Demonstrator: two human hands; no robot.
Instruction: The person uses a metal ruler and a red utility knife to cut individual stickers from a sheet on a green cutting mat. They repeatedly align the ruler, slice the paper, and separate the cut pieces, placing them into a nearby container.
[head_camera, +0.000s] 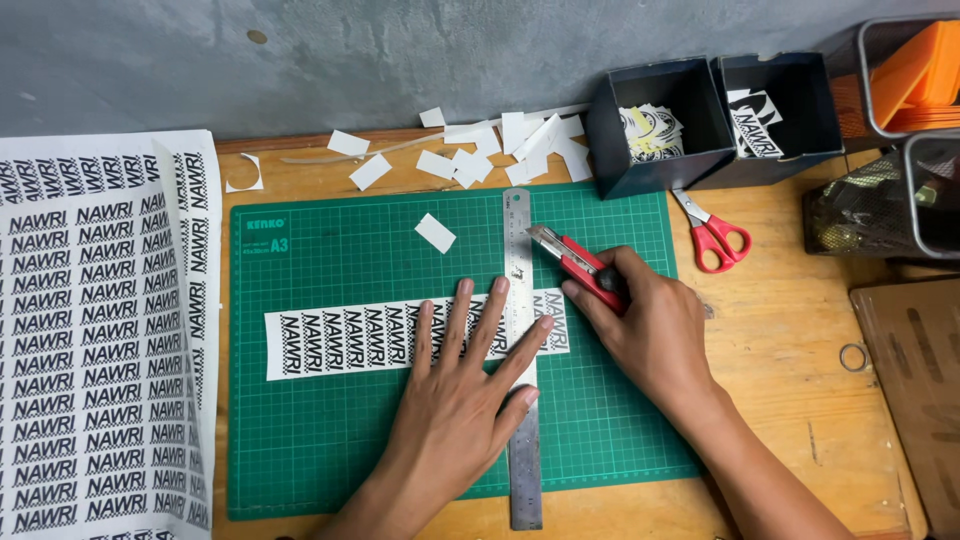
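Observation:
On a green cutting mat (330, 440) lies a white strip of printed labels (340, 342). A steel ruler (519, 240) runs top to bottom across the strip's right end. My left hand (465, 375) presses flat on the ruler and the strip, fingers spread. In my right hand (650, 325) is a red utility knife (575, 260), its blade tip against the ruler's right edge just above the strip.
A large sheet of printed labels (95, 330) covers the left side. Several white paper offcuts (480, 150) lie at the back. Two dark boxes (660, 125) hold cut pieces. Red scissors (715, 235), wire baskets (900, 190) and a small ring (853, 357) sit on the wooden table at right.

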